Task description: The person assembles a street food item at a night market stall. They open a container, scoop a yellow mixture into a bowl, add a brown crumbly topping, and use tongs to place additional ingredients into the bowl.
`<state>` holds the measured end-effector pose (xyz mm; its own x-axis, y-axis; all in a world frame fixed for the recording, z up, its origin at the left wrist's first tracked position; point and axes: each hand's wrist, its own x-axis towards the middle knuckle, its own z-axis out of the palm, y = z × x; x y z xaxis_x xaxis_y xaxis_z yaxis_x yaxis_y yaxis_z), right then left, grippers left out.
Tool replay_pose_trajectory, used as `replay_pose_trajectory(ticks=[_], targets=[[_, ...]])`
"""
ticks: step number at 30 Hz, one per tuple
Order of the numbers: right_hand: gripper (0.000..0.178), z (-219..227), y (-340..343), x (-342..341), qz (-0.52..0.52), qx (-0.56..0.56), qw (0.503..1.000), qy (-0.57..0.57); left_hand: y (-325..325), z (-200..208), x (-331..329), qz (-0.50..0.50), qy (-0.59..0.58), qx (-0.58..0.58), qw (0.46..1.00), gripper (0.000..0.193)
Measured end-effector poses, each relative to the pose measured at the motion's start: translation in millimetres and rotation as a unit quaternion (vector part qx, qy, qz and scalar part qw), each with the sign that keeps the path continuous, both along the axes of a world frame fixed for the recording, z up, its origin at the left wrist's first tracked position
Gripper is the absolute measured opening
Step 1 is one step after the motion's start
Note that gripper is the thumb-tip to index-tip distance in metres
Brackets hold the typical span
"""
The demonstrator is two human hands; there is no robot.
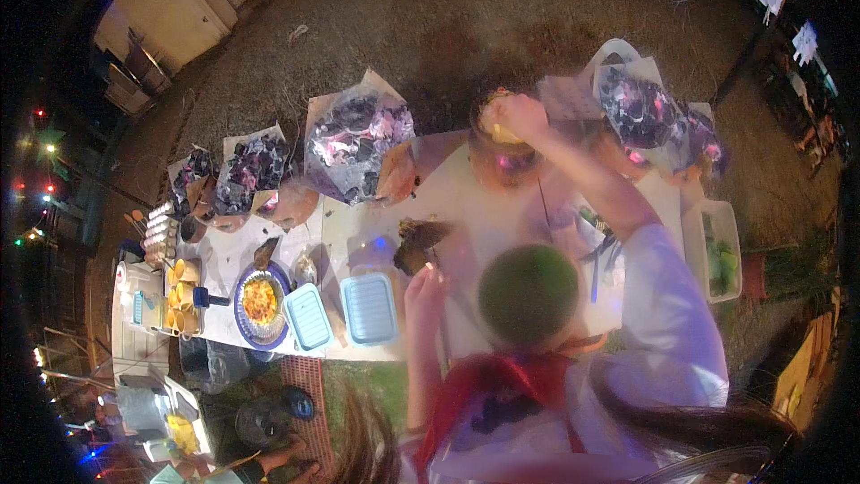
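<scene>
Left hand (424, 298) and right hand (518, 115) are held well apart over the bench (354, 226). At left, orange-yellow food (261, 303) is held in a blue-rimmed plate (239, 309), followed by two light-blue trays (368, 309). The left fingers are bent together just below a dark scorched piece (417, 248); whether anything is gripped cannot be told. Farther right, the right fingers are curled at the clay pot's (506, 168) mouth, their hold unclear.

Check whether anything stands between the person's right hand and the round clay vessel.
Nothing visible does: the right hand is at the top of the clay vessel, and the charcoal farther right lies aside.
</scene>
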<state>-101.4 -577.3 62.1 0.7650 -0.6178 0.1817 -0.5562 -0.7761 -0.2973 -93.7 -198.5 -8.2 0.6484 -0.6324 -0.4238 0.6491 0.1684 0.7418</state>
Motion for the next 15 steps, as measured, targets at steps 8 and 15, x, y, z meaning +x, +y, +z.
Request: replay_pose_trajectory(ticks=[8,15], targets=[[0.024,20,-6,-13,0.057,-0.060,0.968,-0.236,0,-7,12,-0.032,-0.027,-0.062,0.997,0.011],[0.026,-5,120,-82,0.286,0.205,0.920,-0.172,-21,-10,-1,-0.112,-0.116,0.027,0.987,0.014]])
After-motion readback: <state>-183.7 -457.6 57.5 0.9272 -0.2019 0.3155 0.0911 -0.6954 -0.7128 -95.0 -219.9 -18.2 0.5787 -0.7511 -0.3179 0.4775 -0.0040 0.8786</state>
